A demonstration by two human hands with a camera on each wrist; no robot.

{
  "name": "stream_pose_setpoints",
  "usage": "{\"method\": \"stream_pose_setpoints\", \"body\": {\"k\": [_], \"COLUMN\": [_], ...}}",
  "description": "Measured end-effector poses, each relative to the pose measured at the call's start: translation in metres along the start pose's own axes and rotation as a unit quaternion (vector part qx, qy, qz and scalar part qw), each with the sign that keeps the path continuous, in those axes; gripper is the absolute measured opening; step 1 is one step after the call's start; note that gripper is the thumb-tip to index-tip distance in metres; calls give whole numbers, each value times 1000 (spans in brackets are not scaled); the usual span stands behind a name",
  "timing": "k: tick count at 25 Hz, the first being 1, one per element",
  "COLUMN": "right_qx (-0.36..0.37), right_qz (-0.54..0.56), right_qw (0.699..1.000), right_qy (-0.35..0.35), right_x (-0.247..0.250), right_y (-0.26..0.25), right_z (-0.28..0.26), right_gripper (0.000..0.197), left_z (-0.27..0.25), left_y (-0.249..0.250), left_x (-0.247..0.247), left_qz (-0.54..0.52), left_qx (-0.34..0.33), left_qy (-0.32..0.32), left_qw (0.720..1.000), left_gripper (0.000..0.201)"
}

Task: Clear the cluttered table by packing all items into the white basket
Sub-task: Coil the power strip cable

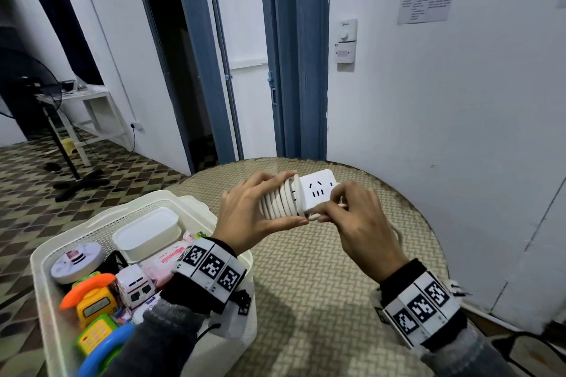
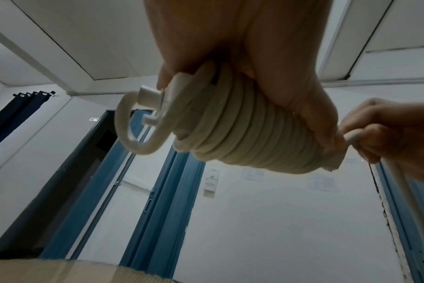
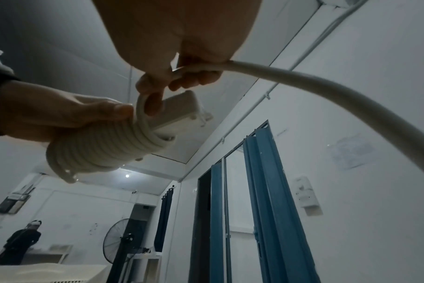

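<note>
A white power strip (image 1: 317, 188) is held in the air above the round table (image 1: 321, 285), with its white cable (image 1: 280, 200) wound round it in several turns. My left hand (image 1: 260, 211) grips the wound end of the power strip (image 2: 242, 130). My right hand (image 1: 352, 211) pinches the loose length of cable (image 3: 291, 78) right beside the power strip (image 3: 177, 111); the free cable trails off to the right. The white basket (image 1: 79, 236) stands at the table's left edge, below my left forearm.
The basket holds a white lidded box (image 1: 147, 232), a round white device (image 1: 76, 262), a pink wipes pack (image 1: 165, 260) and several colourful toys (image 1: 98, 306). A wall runs close along the table's right. A standing fan (image 1: 27, 86) and a side table stand far left.
</note>
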State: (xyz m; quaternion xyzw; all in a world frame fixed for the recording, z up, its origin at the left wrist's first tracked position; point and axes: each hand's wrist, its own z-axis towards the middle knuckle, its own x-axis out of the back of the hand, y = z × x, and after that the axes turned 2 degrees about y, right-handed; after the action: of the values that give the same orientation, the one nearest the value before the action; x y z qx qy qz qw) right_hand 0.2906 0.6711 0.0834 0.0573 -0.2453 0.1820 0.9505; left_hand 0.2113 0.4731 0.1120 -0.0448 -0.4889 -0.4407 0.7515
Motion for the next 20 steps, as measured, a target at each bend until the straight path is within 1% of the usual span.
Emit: {"method": "stream_pose_setpoints", "body": {"k": [1,2,3,4,6,7,8,10,11,12,14,16,18,20], "right_qx": [-24,-51,-59,-54,-50,-65,-92,-143,-156,-163,-179,-192,-205,-238], "right_qz": [58,134,193,201,130,104,107,185,221,238,250,268,287,303], "right_qw": [998,989,979,978,990,992,990,969,958,953,948,941,933,917], "right_qy": [16,29,32,26,14,5,-19,-79,-94,-95,-78,-72,-76,-103], "right_x": [1,3,4,7,6,6,6,5,4,2,2,2,2,5], "right_y": [1,1,3,5,13,18,23,28,30,31,31,29,28,33], "right_z": [-1,-1,0,1,3,4,4,4,5,5,5,4,1,-2], "right_gripper": [9,15,23,26,28,35,44,60,60,57,50,50,50,54], "left_z": [2,3,3,3,1,1,0,0,-1,-3,-8,-12,-15,-14], "left_y": [4,8,11,14,15,14,15,17,18,20,25,27,27,23], "left_x": [2,2,1,-1,-4,-6,-6,-8,-9,-11,-16,-21,-23,-21], "left_qz": [19,51,76,84,60,47,41,58,74,90,112,113,113,127], "left_qx": [-9,-21,-34,-39,-34,-34,-35,-44,-49,-54,-51,-45,-55,-63], "left_qy": [-2,-9,-15,-17,-5,4,11,19,18,10,-19,-32,-31,-27], "left_qw": [1000,998,996,996,998,998,998,997,996,994,992,992,992,989], "left_gripper": [85,84,83,82,80,78,77,77,80,85,94,92,88,86]}}
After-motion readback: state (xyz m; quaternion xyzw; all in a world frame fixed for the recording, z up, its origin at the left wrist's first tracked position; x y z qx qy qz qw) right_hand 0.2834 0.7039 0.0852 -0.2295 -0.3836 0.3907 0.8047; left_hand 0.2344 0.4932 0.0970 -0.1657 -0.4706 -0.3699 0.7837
